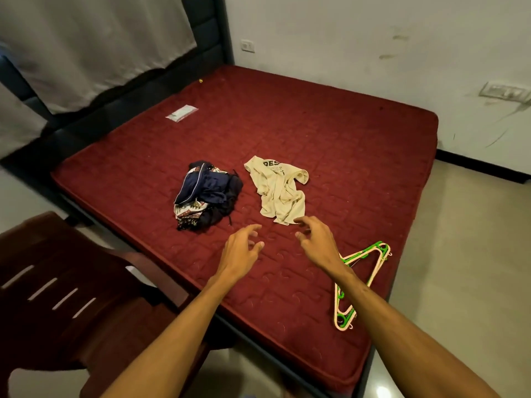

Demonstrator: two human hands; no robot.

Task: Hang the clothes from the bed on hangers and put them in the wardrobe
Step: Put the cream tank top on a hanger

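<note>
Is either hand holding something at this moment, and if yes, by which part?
Nothing is held. The left hand and the right hand both hover open over the mattress, the right one close to the cream shirt.

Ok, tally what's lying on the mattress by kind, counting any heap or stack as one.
Cream T-shirt: 1
Heap of dark clothes: 1
Stack of hangers: 1 (green and cream; how many are in it is unclear)
White packet: 1
Small yellow speck: 1
Total: 5
</note>
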